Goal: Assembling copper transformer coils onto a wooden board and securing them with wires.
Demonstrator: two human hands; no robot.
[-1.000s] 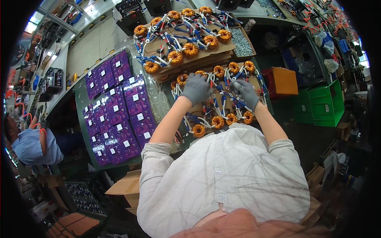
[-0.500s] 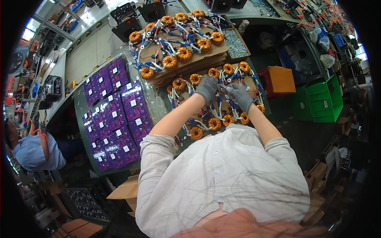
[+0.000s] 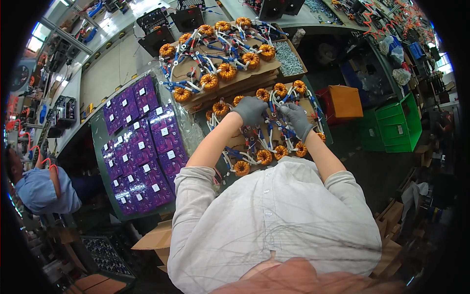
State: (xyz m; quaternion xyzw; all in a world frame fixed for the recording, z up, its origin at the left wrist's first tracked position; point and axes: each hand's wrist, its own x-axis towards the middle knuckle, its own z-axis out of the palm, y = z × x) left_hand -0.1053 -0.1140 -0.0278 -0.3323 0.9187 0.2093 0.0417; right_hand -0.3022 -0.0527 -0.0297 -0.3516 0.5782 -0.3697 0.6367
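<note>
My left hand [image 3: 251, 110], in a grey glove, is closed over the front cardboard sheet beside a copper-wound toroid coil [image 3: 262, 94]; its fingertips and whatever they hold are hidden. My right hand [image 3: 296, 120], gloved alike, has its fingers pinched together at a white wire lead [image 3: 277, 106] just right of the left hand. Around both hands lie several such coils, with white leads, blue sleeves and ring terminals. One coil [image 3: 264, 157] sits in the near row, closer to my body. Another coil [image 3: 299, 87] lies beyond the right hand.
Behind stands a stack of cardboard sheets [image 3: 245, 84] carrying more coils, next to a box of small screws [image 3: 288, 59]. Purple circuit boards [image 3: 139, 142] cover the table's left side. At right are an orange box [image 3: 345, 101] and a green crate [image 3: 399, 122]. A person in blue [image 3: 46, 188] works far left.
My left hand has shifted slightly left and nearer to me, widening the gap between the hands. The right hand stays almost in place, slightly lower.
</note>
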